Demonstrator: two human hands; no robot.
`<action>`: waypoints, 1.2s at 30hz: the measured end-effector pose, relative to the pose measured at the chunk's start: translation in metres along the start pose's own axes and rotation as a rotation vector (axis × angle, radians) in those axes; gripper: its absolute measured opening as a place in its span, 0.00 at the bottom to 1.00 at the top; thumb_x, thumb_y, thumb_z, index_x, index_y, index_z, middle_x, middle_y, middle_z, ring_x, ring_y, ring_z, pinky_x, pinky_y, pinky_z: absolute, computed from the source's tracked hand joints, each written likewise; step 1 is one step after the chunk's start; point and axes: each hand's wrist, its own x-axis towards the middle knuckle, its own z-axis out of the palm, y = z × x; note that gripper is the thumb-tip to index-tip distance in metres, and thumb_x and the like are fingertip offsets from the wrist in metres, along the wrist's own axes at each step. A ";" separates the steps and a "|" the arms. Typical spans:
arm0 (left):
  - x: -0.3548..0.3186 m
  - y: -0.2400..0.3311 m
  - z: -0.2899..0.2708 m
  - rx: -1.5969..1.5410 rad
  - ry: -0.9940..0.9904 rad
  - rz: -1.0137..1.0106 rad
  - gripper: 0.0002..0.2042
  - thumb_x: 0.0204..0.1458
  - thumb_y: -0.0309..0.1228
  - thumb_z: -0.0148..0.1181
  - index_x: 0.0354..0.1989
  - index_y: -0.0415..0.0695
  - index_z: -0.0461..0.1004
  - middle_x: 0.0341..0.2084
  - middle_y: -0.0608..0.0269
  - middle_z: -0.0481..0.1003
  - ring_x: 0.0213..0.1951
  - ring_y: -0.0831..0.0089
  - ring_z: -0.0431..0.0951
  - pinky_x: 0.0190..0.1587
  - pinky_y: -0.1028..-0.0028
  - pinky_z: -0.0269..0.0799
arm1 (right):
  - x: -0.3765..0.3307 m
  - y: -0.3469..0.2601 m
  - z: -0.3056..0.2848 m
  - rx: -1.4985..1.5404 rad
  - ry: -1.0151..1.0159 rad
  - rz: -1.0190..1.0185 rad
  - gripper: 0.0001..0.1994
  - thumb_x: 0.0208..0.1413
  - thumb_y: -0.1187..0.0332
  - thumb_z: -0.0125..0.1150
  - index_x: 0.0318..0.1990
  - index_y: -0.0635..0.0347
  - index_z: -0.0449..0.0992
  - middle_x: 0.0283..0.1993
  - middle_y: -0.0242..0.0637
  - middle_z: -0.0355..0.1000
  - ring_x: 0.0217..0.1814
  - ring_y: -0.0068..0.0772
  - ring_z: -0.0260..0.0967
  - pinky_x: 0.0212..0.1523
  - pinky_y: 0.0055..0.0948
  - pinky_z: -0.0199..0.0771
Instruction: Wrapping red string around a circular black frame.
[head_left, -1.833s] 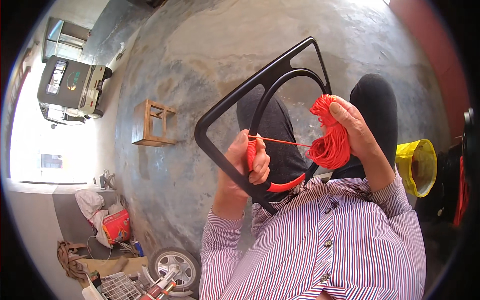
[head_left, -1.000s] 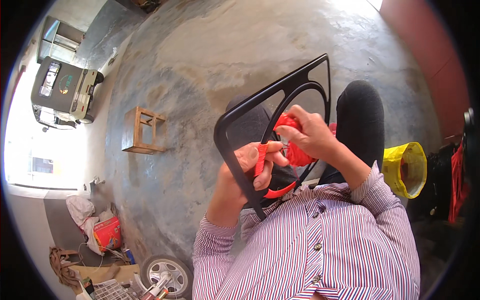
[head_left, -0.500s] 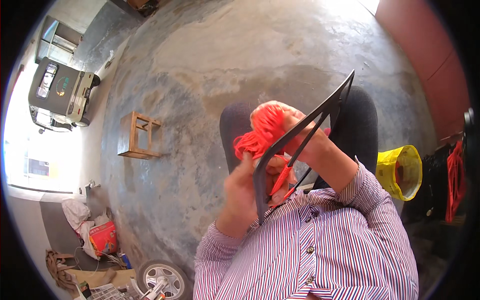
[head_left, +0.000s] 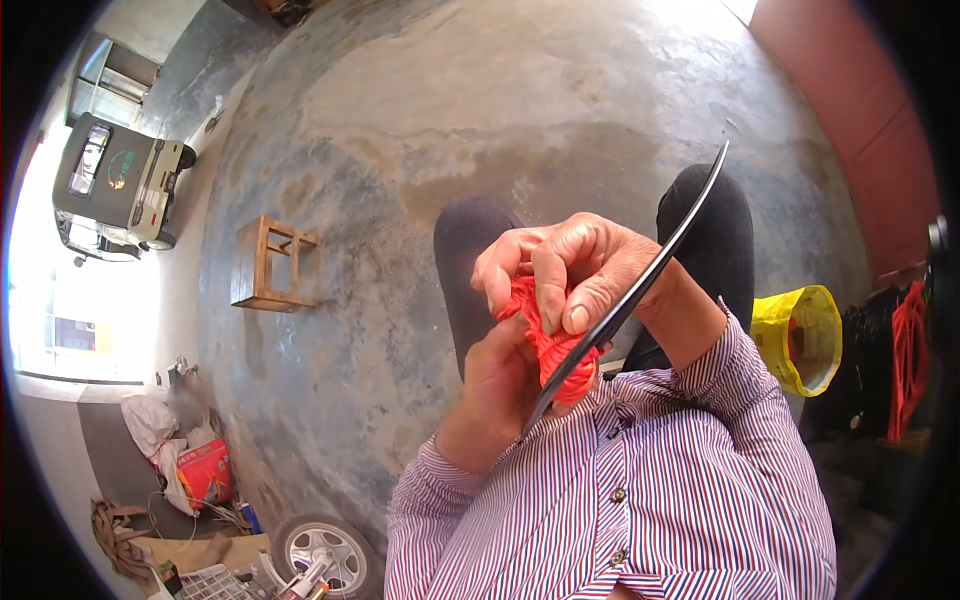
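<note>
A bundle of red cord (head_left: 568, 377) sits between my two hands above my lap. Wrapped round its left side is my left hand (head_left: 492, 385), closed, its thumb pressed on the strands. My right hand (head_left: 590, 262) reaches over from the right, fingers bent down and pinching the top of the cord. A thin black frame (head_left: 672, 245) slants past the bundle, seen nearly edge-on from beside my left wrist up beyond my right knee. Where the cord meets the frame is hidden by my fingers.
A yellow bag (head_left: 793, 340), standing open, is by my right leg, with red cord (head_left: 907, 360) hanging farther right. A wooden stool (head_left: 275, 265) stands on the concrete floor to the left. At lower left lie a wheel (head_left: 325, 560) and a red bag (head_left: 205, 472). A three-wheeled vehicle (head_left: 120, 185) is parked at far left.
The black frame has turned from a broad view to nearly edge-on. My right hand has moved from behind the loose cord to on top of it, and the bundle looks more compact.
</note>
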 end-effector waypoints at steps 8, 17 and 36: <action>-0.009 0.000 -0.021 -0.483 0.214 -0.114 0.28 0.55 0.42 0.56 0.56 0.30 0.65 0.34 0.45 0.75 0.25 0.65 0.74 0.25 0.71 0.68 | -0.032 0.013 -0.007 -0.279 0.696 0.054 0.21 0.51 0.66 0.71 0.50 0.65 0.75 0.46 0.32 0.74 0.49 0.24 0.71 0.52 0.29 0.70; 0.005 -0.001 -0.027 -0.392 0.304 0.012 0.16 0.58 0.35 0.56 0.48 0.35 0.70 0.25 0.53 0.73 0.22 0.71 0.71 0.20 0.76 0.63 | -0.036 0.011 0.046 -0.604 0.473 -0.019 0.29 0.51 0.71 0.72 0.59 0.64 0.67 0.53 0.34 0.70 0.50 0.24 0.71 0.55 0.29 0.71; -0.009 0.008 -0.083 -0.495 0.107 0.151 0.19 0.60 0.37 0.49 0.56 0.40 0.72 0.37 0.46 0.70 0.24 0.70 0.66 0.20 0.74 0.60 | -0.074 -0.032 0.016 -0.270 0.839 -0.084 0.28 0.62 0.53 0.60 0.60 0.65 0.67 0.47 0.38 0.74 0.45 0.29 0.75 0.46 0.31 0.77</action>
